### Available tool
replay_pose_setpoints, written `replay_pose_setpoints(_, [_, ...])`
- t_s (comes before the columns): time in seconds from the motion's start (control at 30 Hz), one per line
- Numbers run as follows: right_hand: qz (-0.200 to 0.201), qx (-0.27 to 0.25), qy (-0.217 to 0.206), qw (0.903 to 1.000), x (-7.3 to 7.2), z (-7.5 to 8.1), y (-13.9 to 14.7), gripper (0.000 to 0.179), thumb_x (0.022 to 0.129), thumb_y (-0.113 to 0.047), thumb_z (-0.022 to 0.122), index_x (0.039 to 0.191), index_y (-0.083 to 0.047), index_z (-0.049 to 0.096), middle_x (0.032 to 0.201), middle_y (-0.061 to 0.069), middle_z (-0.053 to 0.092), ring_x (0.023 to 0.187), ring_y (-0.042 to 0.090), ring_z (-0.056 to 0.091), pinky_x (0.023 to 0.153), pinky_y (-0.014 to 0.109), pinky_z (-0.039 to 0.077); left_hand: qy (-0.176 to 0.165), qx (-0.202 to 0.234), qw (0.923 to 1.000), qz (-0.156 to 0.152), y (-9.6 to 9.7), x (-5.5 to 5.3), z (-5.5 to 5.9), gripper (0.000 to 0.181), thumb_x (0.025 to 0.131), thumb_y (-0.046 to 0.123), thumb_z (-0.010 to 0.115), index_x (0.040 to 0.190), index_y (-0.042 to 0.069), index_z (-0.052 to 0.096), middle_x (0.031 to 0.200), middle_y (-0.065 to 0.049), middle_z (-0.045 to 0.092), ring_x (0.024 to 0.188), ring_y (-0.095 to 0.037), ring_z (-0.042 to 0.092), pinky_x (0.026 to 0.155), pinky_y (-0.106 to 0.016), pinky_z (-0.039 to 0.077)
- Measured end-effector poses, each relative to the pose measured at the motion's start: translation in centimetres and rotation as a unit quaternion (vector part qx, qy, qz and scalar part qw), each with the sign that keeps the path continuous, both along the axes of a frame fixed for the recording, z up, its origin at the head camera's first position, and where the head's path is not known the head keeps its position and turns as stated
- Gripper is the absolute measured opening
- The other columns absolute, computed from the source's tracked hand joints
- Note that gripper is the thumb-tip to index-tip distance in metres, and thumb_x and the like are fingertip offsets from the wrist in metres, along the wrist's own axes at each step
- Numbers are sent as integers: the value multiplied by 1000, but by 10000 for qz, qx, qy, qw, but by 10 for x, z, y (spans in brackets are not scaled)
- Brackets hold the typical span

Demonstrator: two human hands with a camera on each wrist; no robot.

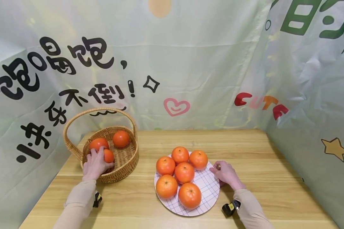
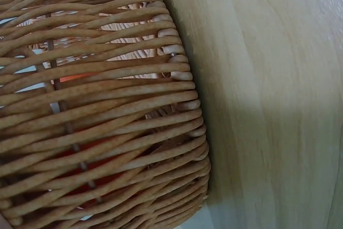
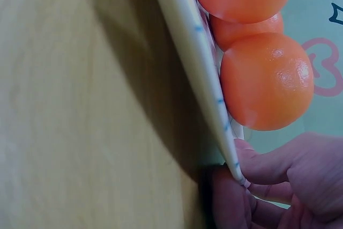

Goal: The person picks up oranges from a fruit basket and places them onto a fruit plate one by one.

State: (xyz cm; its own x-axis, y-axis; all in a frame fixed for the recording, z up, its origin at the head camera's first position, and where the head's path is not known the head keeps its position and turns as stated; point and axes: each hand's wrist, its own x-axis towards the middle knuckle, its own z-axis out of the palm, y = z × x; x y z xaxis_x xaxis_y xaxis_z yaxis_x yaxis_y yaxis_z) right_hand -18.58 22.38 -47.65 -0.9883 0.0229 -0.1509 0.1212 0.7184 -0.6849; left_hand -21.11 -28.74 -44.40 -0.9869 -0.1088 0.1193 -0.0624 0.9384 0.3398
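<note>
Inside the wicker basket [image 1: 120,156], my left hand [image 1: 95,163] holds an orange [image 1: 109,156], its fingers partly hiding the fruit. Two more oranges lie in there, one [image 1: 98,143] just behind the hand and another [image 1: 121,139] at the back right. The left wrist view shows mostly the woven basket wall [image 2: 107,95]. My right hand [image 1: 225,173] pinches the right rim of a round checked plate [image 1: 209,190]. Thumb above and fingers below the rim show in the right wrist view. Several oranges [image 1: 184,173] sit on the plate, mostly toward its left and back.
The basket's tall arched handle [image 1: 100,109] rises above the left arm. A wooden table [image 1: 143,203] carries everything. Printed cloth [image 1: 206,73] hangs behind the table and along both sides. Black wrist cameras [image 1: 231,208] are strapped below each hand.
</note>
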Motion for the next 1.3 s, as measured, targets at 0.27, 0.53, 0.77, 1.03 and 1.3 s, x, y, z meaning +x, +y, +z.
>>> replay_pose_setpoints(0.27, [-37, -78, -104, 9999, 0, 1, 0, 17, 95, -18, 65, 93, -1, 60, 75, 9, 60, 52, 16, 60, 45, 28, 53, -47, 60, 10000, -31, 1, 1, 2, 83, 74, 32, 82, 140, 4, 39, 123, -37, 38, 102, -61, 50, 64, -63, 46])
replay_pose_setpoints(0.53, [-91, -165, -211, 9996, -1, 1, 0, 18, 96, -18, 65, 94, -1, 60, 75, 9, 61, 52, 16, 61, 46, 29, 53, -13, 361, 9993, -13, 0, -1, 4, 83, 77, 36, 79, 143, 8, 37, 125, -35, 41, 92, -61, 60, 63, -60, 48])
replay_pose_setpoints(0.77, [-68, -182, -164, 9997, 1, 2, 0, 18, 96, -18, 65, 94, -1, 60, 75, 9, 59, 52, 16, 60, 45, 29, 53, 427, 766, 9961, 130, 5, 1, 13, 87, 79, 34, 78, 149, 10, 32, 126, -36, 42, 91, -62, 59, 66, -61, 50])
replay_pose_setpoints(1.03, [-110, -192, -198, 9996, -1, 0, 0, 19, 96, -19, 65, 97, -1, 61, 75, 9, 60, 52, 16, 60, 46, 29, 53, 1162, 1433, 9823, 323, 26, 3, 34, 78, 82, 29, 76, 147, 13, 35, 137, -33, 43, 111, -53, 56, 82, -64, 46])
replay_pose_setpoints(1.3, [-105, -252, -233, 9994, -1, 1, 0, 18, 96, -19, 65, 95, -1, 61, 73, 9, 59, 51, 16, 60, 45, 28, 53, 991, 1837, 9780, 13, 48, 11, 47, 68, 86, 42, 74, 144, 22, 45, 132, -24, 50, 113, -43, 55, 87, -58, 47])
